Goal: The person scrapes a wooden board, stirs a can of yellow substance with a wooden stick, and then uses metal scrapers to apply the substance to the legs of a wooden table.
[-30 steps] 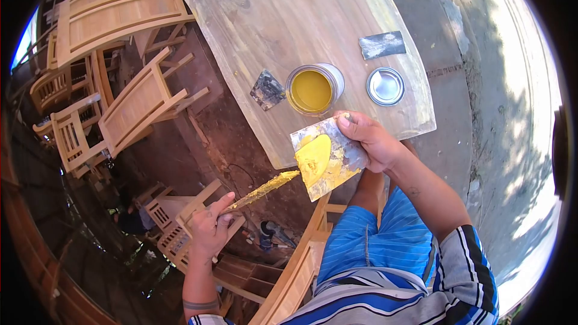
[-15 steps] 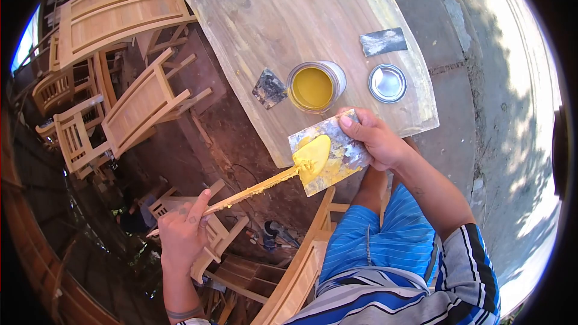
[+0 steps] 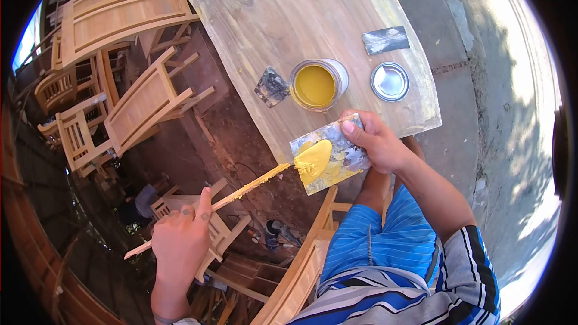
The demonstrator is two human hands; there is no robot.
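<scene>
The stick (image 3: 253,185) is being gripped in the closed left hand (image 3: 182,235), with a forefinger being laid along it; its yellow-coated end is being held just beside the left edge of the board (image 3: 349,144). The board is being pinched by the right hand (image 3: 382,141) at its right side, thumb on top, by the near edge of the table (image 3: 253,0). Paste (image 3: 313,161) is being carried on it, reaching the left edge.

With the board being supported from one side only, it could be tipped by a hard push from the stick, and the paste lost over the edge. Clinging crumbs could be shaken off by a jerk. The tin (image 3: 341,77) is standing open on the table beyond the board, its lid (image 3: 389,82) lying to the right; it might be knocked by a careless swing.

No brand, label or writing is being shown legibly, even on the tin's pale side.
</scene>
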